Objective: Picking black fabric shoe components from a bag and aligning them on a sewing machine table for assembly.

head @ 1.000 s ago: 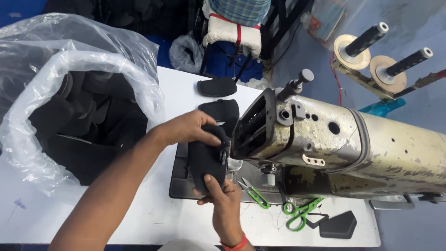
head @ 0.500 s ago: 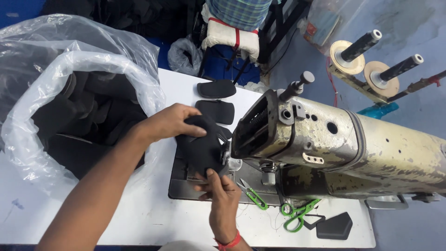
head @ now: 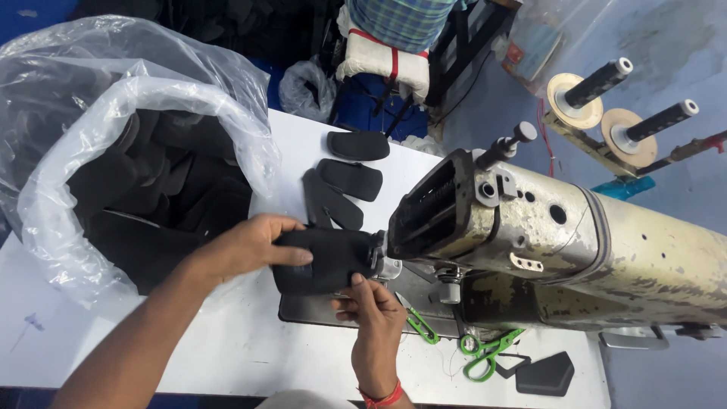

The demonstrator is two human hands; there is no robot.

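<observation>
Black fabric piece (head: 326, 261) lies on the white table (head: 227, 348), pressed against the needle end of the big worn sewing machine (head: 560, 242). Left of it stands a large clear plastic bag (head: 91, 151) filled with dark cut pieces. Three more black padded pieces (head: 350, 180) lie on the table behind the work. The left hand (head: 246, 246) lies flat over the piece's left end, fingers curled round its edge; the right hand (head: 371, 307) pinches its lower edge between thumb and fingertips. Green-handled scissors (head: 488, 354) and small green snips (head: 416, 324) rest near the machine's base.
</observation>
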